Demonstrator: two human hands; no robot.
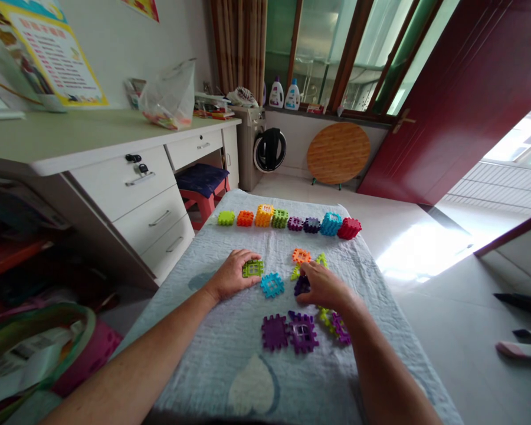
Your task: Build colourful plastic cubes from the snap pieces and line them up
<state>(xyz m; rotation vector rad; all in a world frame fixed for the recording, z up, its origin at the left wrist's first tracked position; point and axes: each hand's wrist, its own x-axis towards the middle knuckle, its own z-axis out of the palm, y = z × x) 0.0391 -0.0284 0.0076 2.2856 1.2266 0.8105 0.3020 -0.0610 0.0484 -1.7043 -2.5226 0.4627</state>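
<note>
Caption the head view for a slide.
Left hand holds a green tile, right hand spans a dark purple tile, with coloured stacks lined up across the far end of the cloth.

Pale blue cloth (203, 354): tile stacks (295, 224) lined up, loose tiles (272, 285)

We see smooth plastic tiles (275, 332), a matt, crinkled cloth (230, 336), a smooth wooden tabletop (338, 152), shiny metal drawer handles (160, 218) and a glossy, crumpled plastic bag (172, 97).
</note>
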